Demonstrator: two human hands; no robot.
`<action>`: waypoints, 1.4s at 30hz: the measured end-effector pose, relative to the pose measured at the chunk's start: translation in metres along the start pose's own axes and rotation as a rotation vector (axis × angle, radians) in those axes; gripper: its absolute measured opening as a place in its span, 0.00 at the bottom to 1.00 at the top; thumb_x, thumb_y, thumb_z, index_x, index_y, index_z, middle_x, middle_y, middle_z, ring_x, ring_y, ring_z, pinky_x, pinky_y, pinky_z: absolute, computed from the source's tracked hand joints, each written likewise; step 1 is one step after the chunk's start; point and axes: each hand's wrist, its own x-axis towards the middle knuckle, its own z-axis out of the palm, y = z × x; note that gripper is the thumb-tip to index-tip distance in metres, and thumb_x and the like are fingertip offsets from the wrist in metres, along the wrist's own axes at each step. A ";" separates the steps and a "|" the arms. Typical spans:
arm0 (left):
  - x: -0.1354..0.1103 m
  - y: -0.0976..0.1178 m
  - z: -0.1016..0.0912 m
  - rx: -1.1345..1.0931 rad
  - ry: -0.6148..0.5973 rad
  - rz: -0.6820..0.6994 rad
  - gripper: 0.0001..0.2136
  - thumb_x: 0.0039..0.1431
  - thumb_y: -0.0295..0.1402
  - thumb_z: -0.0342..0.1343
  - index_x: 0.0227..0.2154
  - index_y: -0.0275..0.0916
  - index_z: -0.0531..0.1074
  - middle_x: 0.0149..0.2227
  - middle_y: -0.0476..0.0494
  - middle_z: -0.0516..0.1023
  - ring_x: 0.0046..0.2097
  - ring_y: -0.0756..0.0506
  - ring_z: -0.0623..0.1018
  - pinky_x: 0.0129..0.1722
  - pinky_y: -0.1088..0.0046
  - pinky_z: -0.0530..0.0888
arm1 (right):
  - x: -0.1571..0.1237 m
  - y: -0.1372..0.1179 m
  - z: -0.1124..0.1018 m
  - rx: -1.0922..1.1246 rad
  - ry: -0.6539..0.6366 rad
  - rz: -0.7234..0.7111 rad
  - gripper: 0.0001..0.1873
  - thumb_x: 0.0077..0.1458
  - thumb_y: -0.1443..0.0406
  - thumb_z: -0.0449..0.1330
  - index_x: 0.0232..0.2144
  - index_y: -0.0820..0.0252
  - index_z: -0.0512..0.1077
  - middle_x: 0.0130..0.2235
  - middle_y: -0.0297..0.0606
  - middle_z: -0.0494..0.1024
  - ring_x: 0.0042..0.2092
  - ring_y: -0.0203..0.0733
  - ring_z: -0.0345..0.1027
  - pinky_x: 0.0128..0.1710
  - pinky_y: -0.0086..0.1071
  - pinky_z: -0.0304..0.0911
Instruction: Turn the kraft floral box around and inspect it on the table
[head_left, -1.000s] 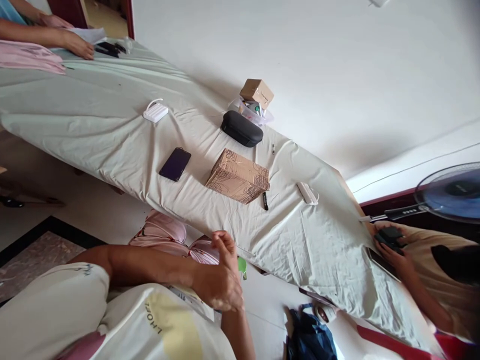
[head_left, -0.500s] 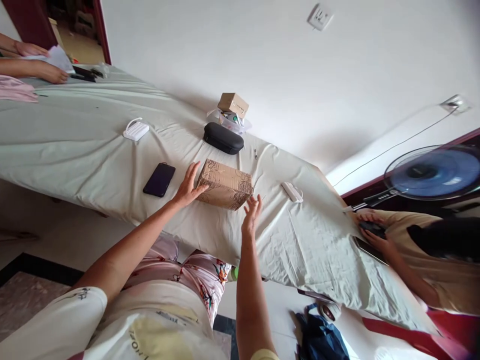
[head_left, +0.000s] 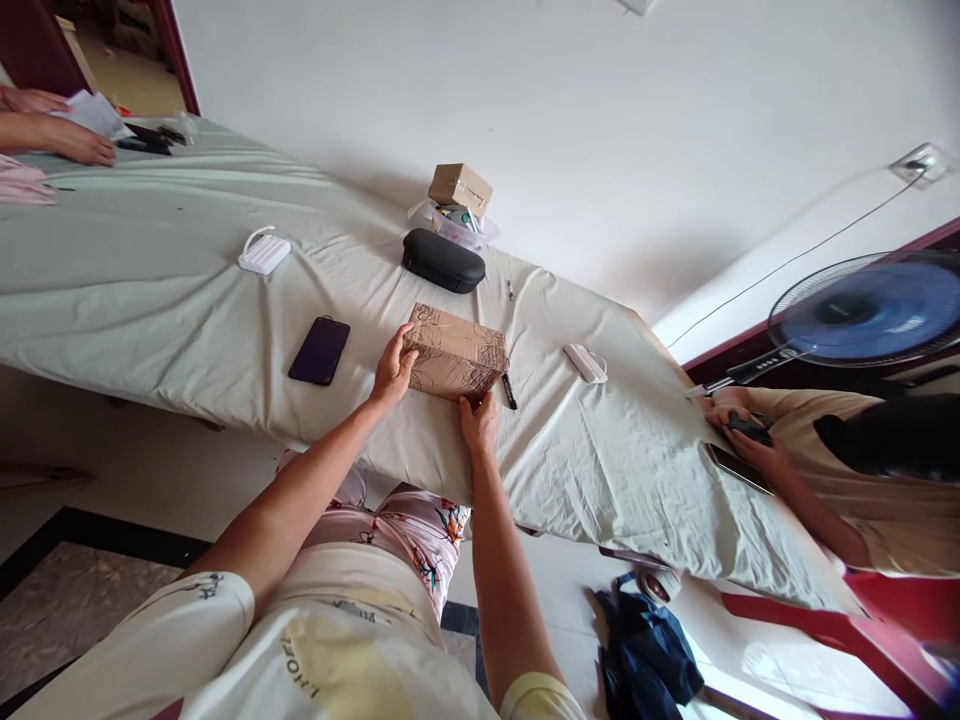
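A brown cardboard box (head_left: 454,350) with dark scribbled lines lies on the cloth-covered table in front of me. My left hand (head_left: 395,368) grips its left end, thumb on the near side. At the near right corner, my right hand (head_left: 480,418) is closed on the box, its fingertips partly hidden by it. A black pen (head_left: 510,390) lies just right of the box. To the left of my left hand is a dark smartphone (head_left: 320,350), and behind the box sits a black zip case (head_left: 444,260).
A plastic tub (head_left: 465,228) of small items and another carton (head_left: 460,187) stand by the wall. White power banks (head_left: 264,250) lie on both sides. At right, a person (head_left: 810,450) holds a dark object near a fan (head_left: 862,310). Another person's hands (head_left: 75,135) hold paper at far left.
Both hands have closed from an open pose beside the box onto its left end and near right corner. The black pen now shows beside the box. The camera view has shifted slightly.
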 end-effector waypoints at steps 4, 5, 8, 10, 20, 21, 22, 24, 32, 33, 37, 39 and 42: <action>-0.007 -0.006 0.001 0.019 -0.013 -0.006 0.29 0.74 0.48 0.47 0.72 0.45 0.55 0.73 0.36 0.63 0.74 0.40 0.62 0.74 0.57 0.60 | -0.001 -0.007 -0.001 -0.004 -0.009 0.091 0.17 0.54 0.58 0.59 0.44 0.55 0.64 0.43 0.45 0.74 0.46 0.52 0.65 0.52 0.45 0.64; -0.009 -0.009 0.001 0.022 -0.017 -0.015 0.29 0.74 0.48 0.47 0.73 0.45 0.54 0.74 0.37 0.62 0.75 0.40 0.61 0.74 0.57 0.59 | -0.002 -0.009 -0.002 0.002 -0.009 0.101 0.16 0.53 0.58 0.59 0.43 0.55 0.64 0.42 0.45 0.74 0.46 0.52 0.66 0.52 0.45 0.64; -0.017 -0.018 0.001 0.027 -0.033 -0.057 0.30 0.73 0.48 0.47 0.73 0.45 0.54 0.73 0.36 0.63 0.74 0.40 0.63 0.73 0.57 0.63 | -0.002 -0.011 -0.003 0.010 0.000 0.117 0.15 0.51 0.60 0.57 0.43 0.55 0.65 0.42 0.44 0.75 0.47 0.53 0.66 0.52 0.44 0.64; -0.019 -0.021 0.000 0.042 -0.048 -0.070 0.29 0.73 0.47 0.47 0.72 0.44 0.55 0.72 0.35 0.65 0.73 0.39 0.66 0.72 0.56 0.65 | -0.002 -0.011 -0.004 0.008 0.009 0.129 0.17 0.49 0.63 0.55 0.44 0.55 0.66 0.43 0.44 0.76 0.48 0.53 0.67 0.54 0.44 0.64; -0.020 -0.023 0.000 0.017 -0.060 -0.072 0.27 0.72 0.45 0.47 0.70 0.43 0.60 0.70 0.36 0.68 0.72 0.39 0.68 0.72 0.56 0.64 | 0.025 -0.008 -0.039 -0.066 0.151 0.208 0.25 0.53 0.63 0.51 0.50 0.63 0.76 0.51 0.50 0.80 0.54 0.53 0.71 0.60 0.48 0.63; -0.020 -0.022 -0.001 0.009 -0.061 -0.070 0.28 0.72 0.45 0.48 0.70 0.43 0.60 0.70 0.36 0.68 0.71 0.39 0.68 0.72 0.56 0.64 | 0.032 -0.008 -0.044 -0.125 0.169 0.209 0.26 0.52 0.64 0.52 0.50 0.64 0.76 0.52 0.51 0.80 0.56 0.53 0.70 0.61 0.49 0.62; -0.020 -0.021 -0.001 0.001 -0.063 -0.070 0.28 0.72 0.46 0.48 0.70 0.43 0.60 0.70 0.36 0.68 0.71 0.39 0.68 0.72 0.56 0.64 | 0.038 -0.008 -0.048 -0.192 0.171 0.210 0.27 0.51 0.65 0.53 0.52 0.63 0.76 0.54 0.51 0.79 0.58 0.53 0.68 0.63 0.50 0.60; -0.019 -0.019 -0.003 -0.021 -0.070 -0.077 0.28 0.71 0.47 0.48 0.70 0.43 0.60 0.71 0.36 0.67 0.71 0.39 0.68 0.72 0.56 0.64 | 0.046 -0.006 -0.052 -0.326 0.110 0.276 0.29 0.52 0.66 0.55 0.56 0.61 0.76 0.59 0.51 0.75 0.61 0.55 0.65 0.65 0.53 0.56; -0.023 -0.023 -0.005 -0.066 -0.074 -0.198 0.39 0.63 0.45 0.61 0.73 0.41 0.53 0.72 0.33 0.64 0.72 0.35 0.66 0.72 0.53 0.64 | 0.033 0.007 -0.049 -0.427 0.123 0.278 0.17 0.56 0.66 0.57 0.44 0.56 0.83 0.48 0.45 0.79 0.54 0.52 0.67 0.60 0.49 0.60; -0.023 -0.025 -0.004 -0.058 -0.063 -0.222 0.44 0.59 0.44 0.65 0.74 0.41 0.51 0.72 0.32 0.63 0.72 0.34 0.66 0.72 0.52 0.64 | 0.031 0.008 -0.049 -0.417 0.136 0.278 0.17 0.55 0.66 0.56 0.41 0.57 0.83 0.46 0.46 0.79 0.53 0.52 0.67 0.59 0.49 0.61; -0.023 -0.030 -0.001 -0.018 -0.060 -0.236 0.55 0.48 0.39 0.74 0.74 0.42 0.49 0.74 0.30 0.59 0.73 0.32 0.64 0.72 0.51 0.63 | 0.026 0.007 -0.054 -0.373 0.223 0.301 0.20 0.55 0.66 0.54 0.48 0.63 0.77 0.46 0.48 0.78 0.49 0.50 0.69 0.57 0.48 0.65; -0.023 -0.029 0.000 -0.011 -0.078 -0.218 0.53 0.47 0.37 0.74 0.74 0.44 0.52 0.73 0.32 0.62 0.72 0.32 0.67 0.71 0.52 0.66 | 0.020 0.003 -0.057 -0.241 0.374 0.288 0.22 0.59 0.63 0.52 0.53 0.63 0.71 0.47 0.49 0.77 0.47 0.49 0.70 0.55 0.48 0.67; -0.024 -0.027 -0.001 -0.003 -0.084 -0.223 0.47 0.50 0.34 0.72 0.72 0.46 0.56 0.69 0.35 0.68 0.68 0.32 0.72 0.68 0.51 0.70 | 0.003 -0.011 -0.057 0.033 0.606 0.182 0.22 0.65 0.56 0.47 0.56 0.58 0.65 0.47 0.47 0.75 0.45 0.49 0.72 0.50 0.47 0.71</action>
